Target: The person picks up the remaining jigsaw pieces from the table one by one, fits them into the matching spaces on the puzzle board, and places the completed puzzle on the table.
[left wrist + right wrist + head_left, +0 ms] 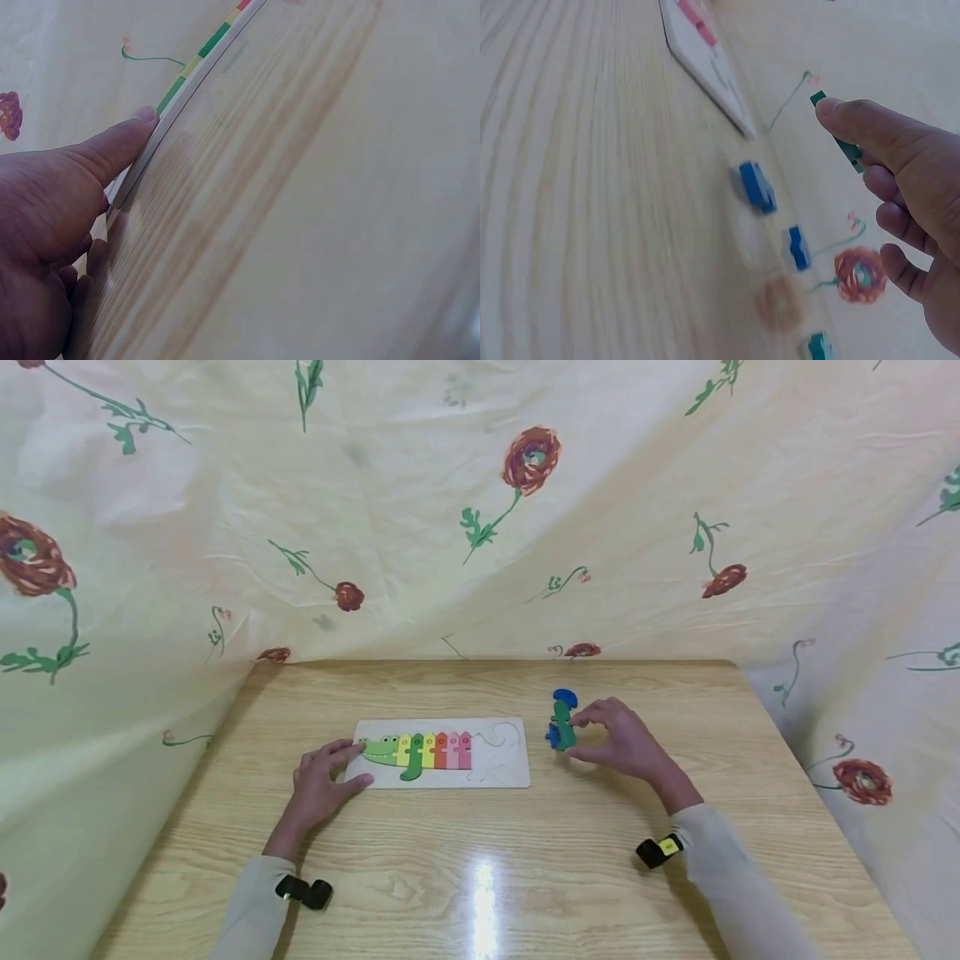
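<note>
– You stand nearer than me; what is the left hand (318, 782) doing?
– It touches the left end of the white board (502, 760), with fingers and thumb relaxed, not clenched. The board lies flat on the table (420, 868).
– And what is on the board?
– A green crocodile head (381, 752), then a row of coloured segments (441, 753) up to the pink one. The right end is uncovered.
– Is there some danger?
– I think yes. If the left hand presses too lightly, a push from the right could make the board slide, and the segments could lift out of line.
– And further to the right?
– Two blue pieces (757, 189) lie loose beyond the board, apart from it. Then comes the right hand (628, 745), which pinches a green piece (847, 150) between thumb and fingers, seemingly above the table.
– Is this grip safe?
– Perhaps not fully. The piece looks narrow, so it could turn or slip from the fingertips. Also, the blue ones are so near that a low movement of the hand could knock them away.
</note>
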A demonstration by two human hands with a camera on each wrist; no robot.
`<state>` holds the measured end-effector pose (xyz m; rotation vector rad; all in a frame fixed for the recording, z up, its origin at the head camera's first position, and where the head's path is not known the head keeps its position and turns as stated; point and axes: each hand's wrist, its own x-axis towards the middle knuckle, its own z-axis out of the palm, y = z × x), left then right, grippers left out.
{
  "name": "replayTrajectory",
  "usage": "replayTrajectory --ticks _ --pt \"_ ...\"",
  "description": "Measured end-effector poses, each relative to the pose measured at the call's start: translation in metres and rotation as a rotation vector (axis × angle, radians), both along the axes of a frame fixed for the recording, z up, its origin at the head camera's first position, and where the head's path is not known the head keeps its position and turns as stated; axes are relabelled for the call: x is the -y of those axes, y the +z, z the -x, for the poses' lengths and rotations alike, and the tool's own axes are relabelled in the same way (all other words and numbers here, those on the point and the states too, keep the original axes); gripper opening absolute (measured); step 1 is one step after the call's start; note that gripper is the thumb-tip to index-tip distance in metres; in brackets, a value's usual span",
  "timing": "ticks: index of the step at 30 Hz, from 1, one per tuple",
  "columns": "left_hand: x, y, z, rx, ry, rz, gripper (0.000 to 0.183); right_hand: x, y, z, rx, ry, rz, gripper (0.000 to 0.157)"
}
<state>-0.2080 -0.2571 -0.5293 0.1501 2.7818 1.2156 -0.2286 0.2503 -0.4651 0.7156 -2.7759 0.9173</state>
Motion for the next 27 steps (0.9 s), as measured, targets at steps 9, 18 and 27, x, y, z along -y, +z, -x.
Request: replayTrajectory --ticks 9,18,27 --pt "0.000 0.000 0.001 -0.002 -0.001 0.001 0.066 0.028 0.002 0.001 0.018 0.010 0.014 0.038" --pt "0.001 -0.002 0.000 -0.030 -0.011 0.012 0.064 0.050 -0.004 0.002 0.020 0.032 0.032 0.040" --pt "0.002 -0.001 0.000 -0.016 -0.011 0.022 0.064 0.076 -0.011 0.000 0.070 0.016 0.013 0.039"
